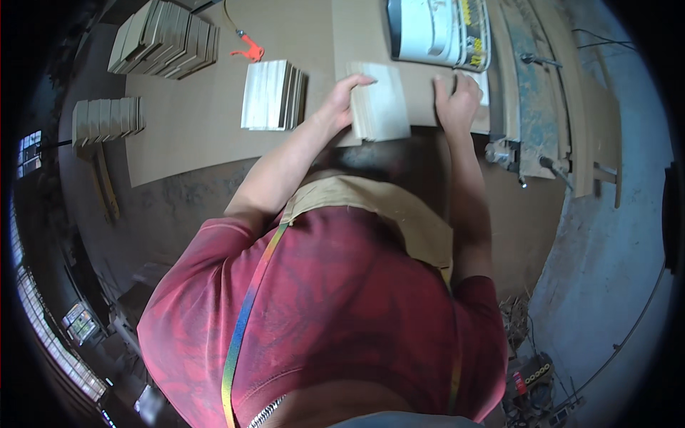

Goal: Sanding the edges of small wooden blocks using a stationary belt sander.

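My left hand is closed on the left side of a stack of thin, pale wooden boards, its thumb side over the upper edge. The stack stands at the near edge of the table, in front of my body. To its right, my right hand is apart from the stack, thumb and fingers spread and slightly bent, with nothing visible between them. A white, flat-edged thing shows beside and partly under that hand. Left of my left forearm stands a second stack of pale boards.
Further stacks of boards stand at the far left and left edge. A red-orange air blow gun with a hose lies on the brown tabletop. A white bucket lies at the back. Right are long rails and metal clamps.
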### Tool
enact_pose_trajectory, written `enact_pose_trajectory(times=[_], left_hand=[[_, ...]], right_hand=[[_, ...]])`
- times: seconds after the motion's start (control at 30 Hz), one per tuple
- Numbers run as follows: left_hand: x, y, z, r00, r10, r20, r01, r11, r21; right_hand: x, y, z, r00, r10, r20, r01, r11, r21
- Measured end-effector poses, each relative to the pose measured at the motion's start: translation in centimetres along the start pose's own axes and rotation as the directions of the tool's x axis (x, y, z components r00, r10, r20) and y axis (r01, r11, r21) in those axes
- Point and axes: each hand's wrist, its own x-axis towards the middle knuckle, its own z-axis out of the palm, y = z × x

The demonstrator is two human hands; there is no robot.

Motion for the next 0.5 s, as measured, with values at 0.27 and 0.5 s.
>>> enact_pose_trajectory(times=[0.27, 0.5], left_hand=[[2.2, -2.5, 0.8, 0.982, 0.075, 0.174, -0.08, 0.997, 0.022], [1.6, -2.9, 2.2, 0.994, 0.057, 0.095, -0.06, 0.998, 0.028]], right_hand=[[-8.5, -6.9, -8.1, 0.916, -0.127, 0.381, -0.134, 0.798, 0.588], [-8.7, -2.5, -10.0, 0.911, -0.1, 0.399, -0.157, 0.812, 0.562]])
